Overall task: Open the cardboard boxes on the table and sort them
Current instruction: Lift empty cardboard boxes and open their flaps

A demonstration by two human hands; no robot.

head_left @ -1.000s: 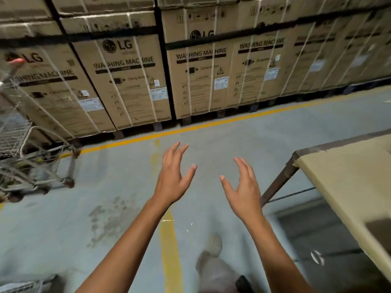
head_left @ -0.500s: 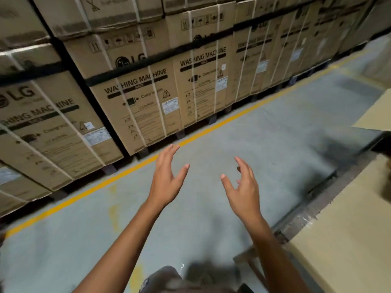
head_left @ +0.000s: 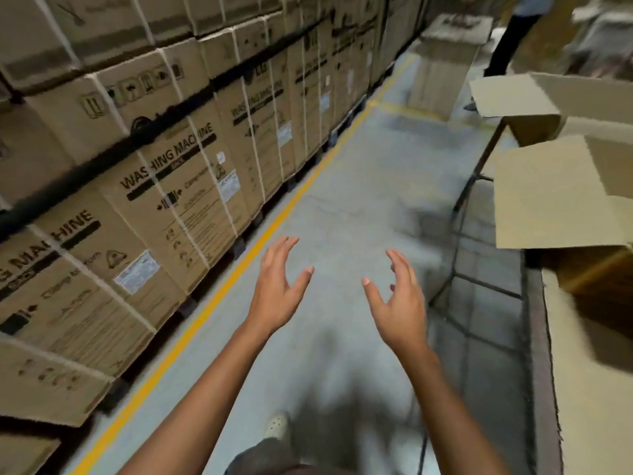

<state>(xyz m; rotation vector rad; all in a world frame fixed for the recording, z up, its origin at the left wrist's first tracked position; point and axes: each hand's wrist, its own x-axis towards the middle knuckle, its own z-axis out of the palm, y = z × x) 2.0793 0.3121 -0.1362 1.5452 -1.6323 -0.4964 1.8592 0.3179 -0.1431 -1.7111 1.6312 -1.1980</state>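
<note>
My left hand [head_left: 277, 293] and right hand [head_left: 399, 305] are raised apart over the grey concrete floor [head_left: 359, 186], fingers spread and slightly curved, holding nothing. Step in hand, as I judge it: approach. I should turn right, square up to the tan cardboard-covered table [head_left: 589, 389], then reach with palms facing. At the table's far part stands a plain brown cardboard box [head_left: 555, 197], flaps spread open, ahead and right of my right hand, well apart from it.

Bare forearms [head_left: 212, 382], grey trousers [head_left: 260, 454], a white perforated shoe [head_left: 276, 426].
</note>
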